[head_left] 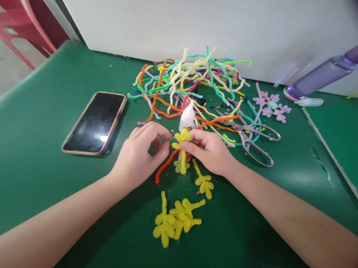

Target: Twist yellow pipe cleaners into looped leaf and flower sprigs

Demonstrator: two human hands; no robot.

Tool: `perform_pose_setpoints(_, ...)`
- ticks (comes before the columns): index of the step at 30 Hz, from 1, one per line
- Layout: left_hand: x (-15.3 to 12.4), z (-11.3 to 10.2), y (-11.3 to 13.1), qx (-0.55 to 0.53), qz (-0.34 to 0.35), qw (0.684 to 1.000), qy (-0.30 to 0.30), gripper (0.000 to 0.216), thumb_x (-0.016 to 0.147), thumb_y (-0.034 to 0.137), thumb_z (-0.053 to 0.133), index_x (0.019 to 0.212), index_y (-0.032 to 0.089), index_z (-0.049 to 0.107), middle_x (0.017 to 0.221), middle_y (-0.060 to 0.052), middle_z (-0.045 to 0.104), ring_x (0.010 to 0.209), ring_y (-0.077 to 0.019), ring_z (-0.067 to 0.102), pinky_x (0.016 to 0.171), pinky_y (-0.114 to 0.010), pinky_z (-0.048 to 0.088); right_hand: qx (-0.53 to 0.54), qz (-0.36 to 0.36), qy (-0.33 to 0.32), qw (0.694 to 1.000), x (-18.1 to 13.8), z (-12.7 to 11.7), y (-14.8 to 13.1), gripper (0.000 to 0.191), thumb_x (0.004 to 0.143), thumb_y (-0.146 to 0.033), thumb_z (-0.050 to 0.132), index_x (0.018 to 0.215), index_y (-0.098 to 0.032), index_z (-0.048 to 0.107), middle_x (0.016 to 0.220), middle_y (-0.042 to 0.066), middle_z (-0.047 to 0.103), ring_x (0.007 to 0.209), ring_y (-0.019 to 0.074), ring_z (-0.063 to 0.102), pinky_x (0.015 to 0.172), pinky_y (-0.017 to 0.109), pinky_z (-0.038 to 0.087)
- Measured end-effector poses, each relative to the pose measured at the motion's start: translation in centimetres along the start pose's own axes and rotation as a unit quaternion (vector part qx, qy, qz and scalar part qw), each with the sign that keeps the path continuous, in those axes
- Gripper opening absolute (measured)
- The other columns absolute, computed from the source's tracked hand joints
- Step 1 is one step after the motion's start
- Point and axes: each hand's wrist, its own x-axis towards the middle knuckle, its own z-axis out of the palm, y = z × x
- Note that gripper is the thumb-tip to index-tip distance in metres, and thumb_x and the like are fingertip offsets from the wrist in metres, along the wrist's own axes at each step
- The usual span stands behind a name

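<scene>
Flower (183, 136) of yellow fuzzy wire, just before the white bottle (187, 117), pinched between thumb and fingers of the right hand (213, 153); left hand (140, 149), left of the bottle, fingertips curled close, contact unclear; scissors (242, 128) to bottle's right.

The right hand (212, 150) grips a yellow, fuzzy, flower-shaped piece (183, 137) between thumb and fingers. The left hand (143, 146) is positioned just beside it, thumb and forefinger curled toward each other. A white plastic nozzle bottle (187, 116) stands behind. Further yellow fuzzy pieces (164, 228) lie in front on the green table (233, 231). Silver metal scissors (239, 127) lie right; a black-screened smartphone (95, 123) lies left.
</scene>
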Motion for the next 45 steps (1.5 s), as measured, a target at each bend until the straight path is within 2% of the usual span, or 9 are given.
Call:
perform_pose_setpoints(6,0.09,-0.57,0.43,-0.162,-0.117,0.971,-0.134,0.022,0.089,0.035,0.052,0.079,0.018,0.064,0.072,0.001,0.063,0.065,-0.0124,0.057,0.060,-0.024,0.044,0.008,-0.013,0.006,1.000,-0.02,-0.10,-0.27,0.015,0.083,-0.032,0.066,0.080,-0.018,0.061,0.064,-0.004,0.068,0.057,0.0094,0.067,0.059,0.020,0.056)
perform_pose_setpoints(11,0.05,-0.12,-0.11,-0.207,-0.160,0.953,-0.155,0.022,0.086,0.039,0.057,0.082,0.019,0.065,0.076,0.001,0.065,0.067,-0.0134,0.058,0.059,-0.024,0.045,0.017,-0.016,-0.010,1.000,-0.04,-0.12,-0.12,0.013,0.083,-0.029,0.068,0.080,-0.018,0.062,0.065,-0.004,0.068,0.059,0.0095,0.068,0.059,0.019,0.056)
perform_pose_setpoints(21,0.33,-0.49,-0.05,-0.183,-0.042,0.970,-0.152,0.012,0.091,0.024,0.053,0.087,0.017,0.063,0.079,0.000,0.063,0.072,-0.0119,0.058,0.069,-0.025,0.046,0.026,-0.005,-0.032,0.999,-0.24,-0.22,-0.10,0.015,0.086,-0.029,0.064,0.080,-0.016,0.060,0.062,-0.004,0.067,0.054,0.0070,0.064,0.056,0.017,0.053)
perform_pose_setpoints(26,0.14,-0.36,0.02,-0.124,0.056,0.987,-0.087,0.005,0.088,0.015,0.056,0.088,0.016,0.062,0.080,-0.002,0.066,0.074,-0.0138,0.060,0.080,-0.033,0.043,0.002,0.001,-0.035,0.999,-0.46,-0.09,-0.54,0.020,0.088,-0.033,0.060,0.077,-0.016,0.057,0.059,-0.004,0.064,0.051,0.0063,0.061,0.054,0.016,0.050)
perform_pose_setpoints(29,0.09,-0.35,0.32,-0.123,0.076,0.987,-0.068,0.005,0.086,0.013,0.057,0.087,0.016,0.061,0.080,-0.002,0.067,0.074,-0.0144,0.061,0.081,-0.034,0.043,0.016,-0.010,-0.035,0.999,-0.53,-0.10,-0.71,0.023,0.086,-0.034,0.063,0.074,-0.017,0.055,0.057,-0.005,0.062,0.047,0.0058,0.057,0.050,0.017,0.048)
perform_pose_setpoints(33,-0.01,-0.53,0.61,-0.142,0.004,0.987,-0.080,0.006,0.087,0.018,0.058,0.082,0.016,0.061,0.075,0.000,0.065,0.069,-0.0127,0.058,0.075,-0.030,0.044,0.040,-0.022,-0.044,0.998,-0.37,-0.40,-0.73,0.024,0.086,-0.037,0.062,0.075,-0.017,0.057,0.058,-0.004,0.062,0.047,0.0059,0.056,0.049,0.018,0.047)
perform_pose_setpoints(38,-0.30,-0.40,0.29,-0.226,-0.092,0.967,-0.075,0.014,0.090,0.023,0.055,0.078,0.017,0.059,0.070,0.001,0.059,0.064,-0.0101,0.054,0.061,-0.023,0.044,0.051,-0.048,-0.038,0.997,-0.12,-0.45,-0.56,0.014,0.085,-0.032,0.065,0.087,-0.018,0.062,0.072,-0.002,0.063,0.061,0.0075,0.059,0.058,0.019,0.050)
perform_pose_setpoints(42,-0.40,-0.14,0.04,-0.271,-0.125,0.950,-0.088,0.014,0.091,0.027,0.054,0.085,0.017,0.061,0.075,-0.001,0.059,0.065,-0.0104,0.055,0.060,-0.023,0.046,0.011,-0.052,-0.026,0.998,-0.08,-0.23,-0.43,0.012,0.080,-0.027,0.070,0.089,-0.019,0.066,0.085,0.000,0.064,0.068,0.0088,0.058,0.059,0.020,0.050)
perform_pose_setpoints(45,-0.35,-0.12,0.09,-0.294,-0.127,0.942,-0.098,0.014,0.093,0.028,0.052,0.092,0.017,0.061,0.076,-0.001,0.060,0.064,-0.0099,0.058,0.060,-0.022,0.048,0.004,-0.042,-0.021,0.999,-0.11,-0.21,-0.43,0.011,0.082,-0.029,0.067,0.087,-0.019,0.066,0.079,-0.001,0.065,0.066,0.0092,0.060,0.061,0.021,0.052)
